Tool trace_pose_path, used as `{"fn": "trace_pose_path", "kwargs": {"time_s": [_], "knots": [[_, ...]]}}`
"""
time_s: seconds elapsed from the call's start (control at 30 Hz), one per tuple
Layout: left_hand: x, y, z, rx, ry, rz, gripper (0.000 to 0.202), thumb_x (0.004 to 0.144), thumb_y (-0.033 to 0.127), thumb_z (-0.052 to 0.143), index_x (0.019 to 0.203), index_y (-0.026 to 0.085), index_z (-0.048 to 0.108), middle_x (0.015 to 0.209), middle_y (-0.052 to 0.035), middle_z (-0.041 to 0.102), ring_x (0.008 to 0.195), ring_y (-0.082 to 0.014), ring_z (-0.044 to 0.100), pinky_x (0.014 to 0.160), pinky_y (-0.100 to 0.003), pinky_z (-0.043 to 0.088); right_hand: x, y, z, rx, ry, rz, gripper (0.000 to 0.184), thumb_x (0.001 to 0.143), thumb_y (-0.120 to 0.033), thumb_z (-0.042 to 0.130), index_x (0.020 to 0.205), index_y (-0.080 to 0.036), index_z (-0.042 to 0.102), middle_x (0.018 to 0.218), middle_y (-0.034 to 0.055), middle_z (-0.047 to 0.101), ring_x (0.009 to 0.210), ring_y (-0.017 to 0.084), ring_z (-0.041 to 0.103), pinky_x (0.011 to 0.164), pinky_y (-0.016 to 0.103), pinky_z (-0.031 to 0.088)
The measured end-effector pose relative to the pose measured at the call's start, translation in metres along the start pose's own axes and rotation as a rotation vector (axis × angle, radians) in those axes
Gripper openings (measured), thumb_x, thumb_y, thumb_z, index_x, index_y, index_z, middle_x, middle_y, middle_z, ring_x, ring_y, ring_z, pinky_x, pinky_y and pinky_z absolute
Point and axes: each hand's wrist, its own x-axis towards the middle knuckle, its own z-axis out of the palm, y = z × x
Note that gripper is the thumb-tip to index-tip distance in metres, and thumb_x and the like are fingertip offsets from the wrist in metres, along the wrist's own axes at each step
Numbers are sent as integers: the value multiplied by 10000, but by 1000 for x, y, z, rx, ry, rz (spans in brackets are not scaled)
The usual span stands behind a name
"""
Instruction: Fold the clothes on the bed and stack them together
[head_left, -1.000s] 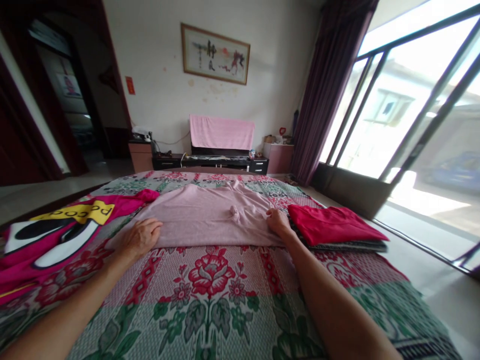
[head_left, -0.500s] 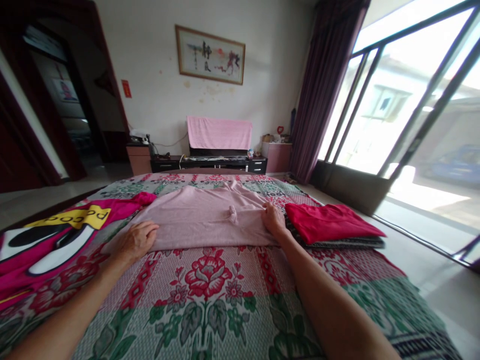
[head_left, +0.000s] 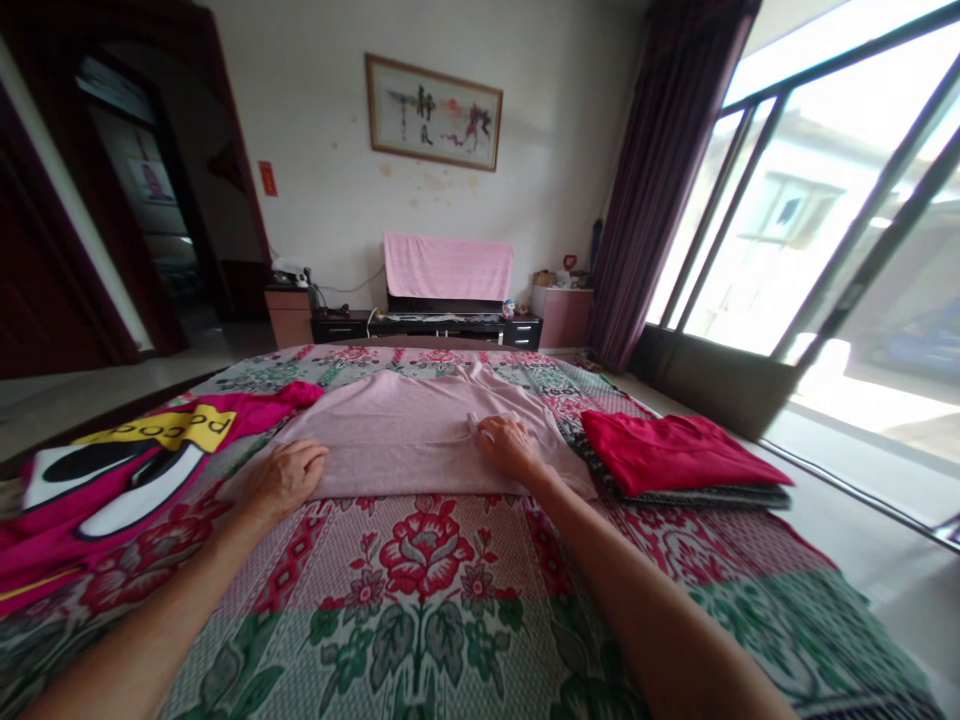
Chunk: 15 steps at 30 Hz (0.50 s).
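A pale pink garment point(head_left: 405, 430) lies spread flat across the bed's flowered cover point(head_left: 420, 590). My left hand point(head_left: 283, 476) rests on the garment's near left corner, fingers curled down against the cloth. Nearer the garment's middle, my right hand point(head_left: 507, 446) lies flat on the fabric with fingers stretched out, touching a small bunched knot of cloth. Neither hand lifts anything.
A bright pink printed cloth point(head_left: 112, 470) with yellow and white shapes lies at the left. A folded red garment point(head_left: 667, 450) tops a small stack at the right. Beyond the bed stand a low dark cabinet point(head_left: 427, 325) and large windows point(head_left: 825, 230).
My right hand has slid left from the garment's right edge to near its middle. The left hand has stayed on the near left corner.
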Motion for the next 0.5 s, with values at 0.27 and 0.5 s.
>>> {"fn": "trace_pose_path", "kwargs": {"time_s": [0.27,0.5], "knots": [[-2,-3,1,-21,-6,15,332,798,319,411,888,222,715,1013,-70,724,922,-222,660,887,-342,500,-4,-6,18,11,-135,-71,424,970,-325,289,1339,-227,474,1430,66,482,1264,211,429,995,391,349],[-2,-4,5,-26,-9,13,333,793,315,408,878,216,714,1008,-75,724,910,-222,664,893,-335,497,-6,-8,22,48,-91,-82,417,959,-344,320,1335,-251,474,1436,53,478,1268,223,431,1010,434,352]]}}
